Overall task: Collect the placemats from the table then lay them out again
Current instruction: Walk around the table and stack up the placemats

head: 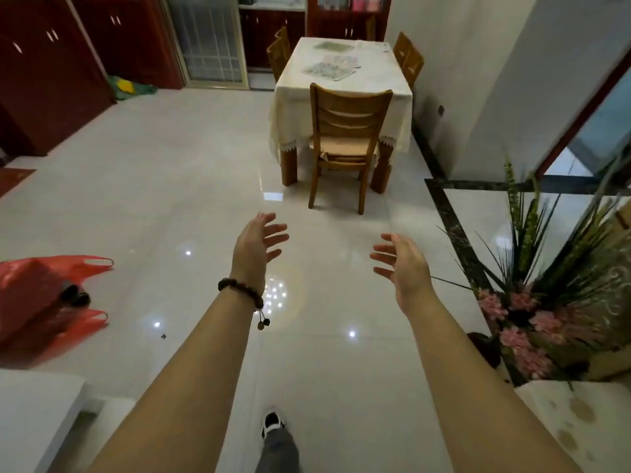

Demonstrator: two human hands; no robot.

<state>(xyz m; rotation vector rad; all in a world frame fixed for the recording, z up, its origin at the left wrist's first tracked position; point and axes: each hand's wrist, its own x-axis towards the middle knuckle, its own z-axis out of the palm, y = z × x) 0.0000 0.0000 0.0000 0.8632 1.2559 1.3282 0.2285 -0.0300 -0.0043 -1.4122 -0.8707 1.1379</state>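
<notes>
Placemats (328, 70) lie on the far bench (341, 93), which is covered by a cream tablecloth with a lace edge. The nearest mat is pale with a green pattern; a second, lighter mat (341, 59) sits just behind it, and a third, greener one (326, 46) lies farther back. One wooden chair (345, 138) is tucked in at the near side of the bench, and others stand at its left and right sides. Well short of the bench, over glossy white floor tiles, both bare arms reach forward. The left hand (256, 247), with a dark bead bracelet (240, 291) at the wrist, has its fingers spread apart and holds nothing. The right hand (404, 264) is likewise empty, fingers apart, palm facing the left. A red plastic bag (41, 295) lies on the floor at left; a plant with pink flowers (526, 308) stands at right.
</notes>
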